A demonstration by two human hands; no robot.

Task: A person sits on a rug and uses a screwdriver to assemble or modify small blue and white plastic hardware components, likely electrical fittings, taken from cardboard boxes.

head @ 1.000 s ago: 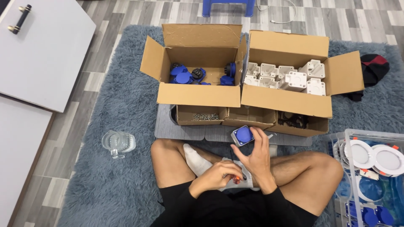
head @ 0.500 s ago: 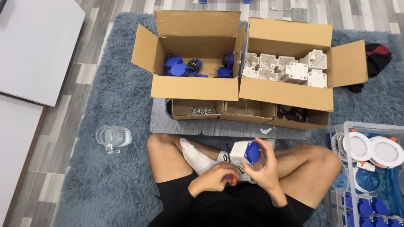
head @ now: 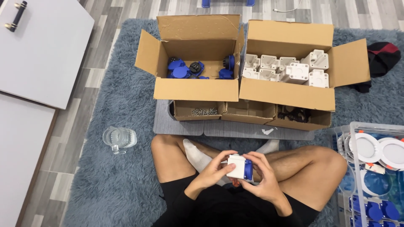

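Observation:
I sit cross-legged on a grey-blue rug and hold a white plastic socket housing with a blue cap over my lap. My left hand grips its white side from the left. My right hand wraps its blue end from the right. Both hands touch the part, close to my body. In front of my knees stand two open cardboard boxes, one with blue caps and one with white housings.
Three shallow cardboard trays sit on a grey mat, the left one with screws. A glass mug stands on the rug at left. A clear crate with white round parts and blue caps is at right. White cabinet panels lie at left.
I lowered the white and blue part toward my lap and turned it sideways. My left hand came up from my lap and took hold of it too.

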